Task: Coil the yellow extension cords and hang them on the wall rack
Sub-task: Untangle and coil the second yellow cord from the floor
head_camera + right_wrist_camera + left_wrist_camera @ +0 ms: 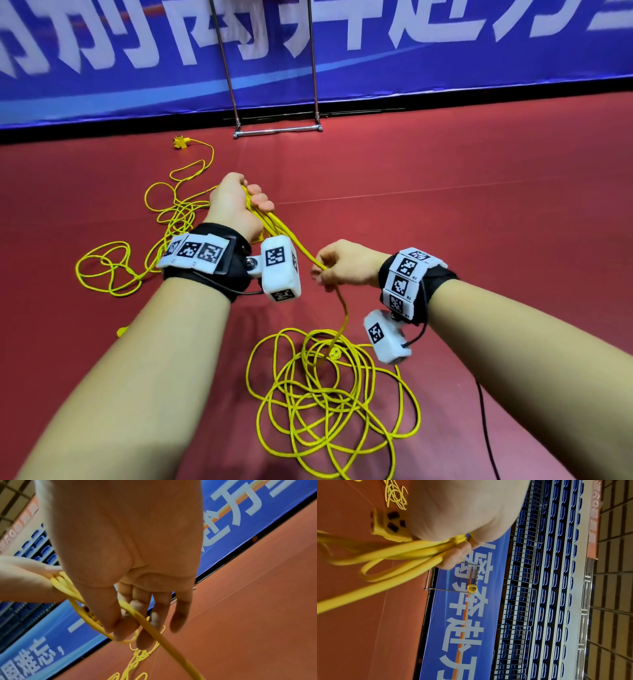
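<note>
1. While the coiling is under way, the left hand (pixel 236 205) grips a bundle of gathered loops (pixel 399 555), fingers curled round them; the socket block (pixel 388 524) sits against the palm, probably so the coil keeps one fixed anchor.
2. Right hand (pixel 342 263): thumb and forefinger pinch a single strand of the cord (pixel 308 255), other fingers loose. Held near and to the right of the left hand, likely to feed the next loop across.
3. Strand run: from the left fist it slopes down to the right pinch, then drops below it to the loose heap (pixel 329 387) on the red floor (pixel 479 240), directly under the hands.
4. Second tangle (pixel 137 240): lies left of the hands on the floor, ending in a yellow plug (pixel 181 142) at far left. Whether it is the same cord cannot be told.
5. Rack (pixel 274 130): stands far centre against the blue banner (pixel 411 68); the left wrist view shows one coil (pixel 472 588) already hung there.
6. Judgement: much cord remains uncoiled.
</note>
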`<move>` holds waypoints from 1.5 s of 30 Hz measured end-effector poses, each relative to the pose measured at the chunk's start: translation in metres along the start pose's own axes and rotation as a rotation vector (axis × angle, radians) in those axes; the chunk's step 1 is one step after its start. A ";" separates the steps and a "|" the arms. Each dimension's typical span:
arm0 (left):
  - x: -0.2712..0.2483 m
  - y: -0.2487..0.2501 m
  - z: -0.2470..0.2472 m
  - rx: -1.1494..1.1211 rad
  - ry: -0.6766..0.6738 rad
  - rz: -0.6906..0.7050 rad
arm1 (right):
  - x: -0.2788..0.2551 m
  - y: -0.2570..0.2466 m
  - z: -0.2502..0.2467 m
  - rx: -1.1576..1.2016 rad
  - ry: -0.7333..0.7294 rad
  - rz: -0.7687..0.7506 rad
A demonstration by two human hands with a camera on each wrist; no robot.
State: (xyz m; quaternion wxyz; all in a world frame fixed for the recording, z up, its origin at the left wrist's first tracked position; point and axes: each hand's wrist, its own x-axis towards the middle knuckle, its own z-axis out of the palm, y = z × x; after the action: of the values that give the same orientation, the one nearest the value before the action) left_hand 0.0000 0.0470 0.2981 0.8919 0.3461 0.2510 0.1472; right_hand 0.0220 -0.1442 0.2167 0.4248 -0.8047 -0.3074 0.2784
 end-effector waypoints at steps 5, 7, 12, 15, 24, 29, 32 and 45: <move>-0.011 0.017 0.006 -0.058 -0.028 0.020 | -0.001 0.034 -0.007 -0.055 0.036 0.092; -0.017 0.023 0.010 -0.082 -0.056 0.022 | -0.004 0.045 -0.012 -0.117 0.048 0.148; -0.026 0.029 0.015 -0.099 -0.085 0.016 | -0.013 0.072 -0.019 -0.063 0.070 0.333; -0.028 0.029 0.016 -0.092 -0.077 0.021 | -0.020 0.083 -0.022 0.195 0.101 0.364; -0.024 0.025 0.016 0.104 -0.108 0.053 | -0.013 0.060 -0.030 -0.102 0.356 0.271; -0.025 0.014 0.021 0.288 -0.131 0.077 | 0.000 0.028 -0.031 0.094 0.511 0.257; -0.028 0.006 0.024 0.351 -0.143 0.079 | 0.005 0.013 -0.028 0.358 0.533 0.224; -0.044 -0.033 0.035 0.602 -0.286 -0.028 | 0.003 -0.012 -0.023 0.936 0.331 0.215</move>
State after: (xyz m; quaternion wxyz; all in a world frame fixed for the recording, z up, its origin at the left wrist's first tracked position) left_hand -0.0140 -0.0152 0.3125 0.7777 0.6078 0.1603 0.0043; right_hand 0.0374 -0.1490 0.2374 0.7518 -0.5886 0.0063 0.2972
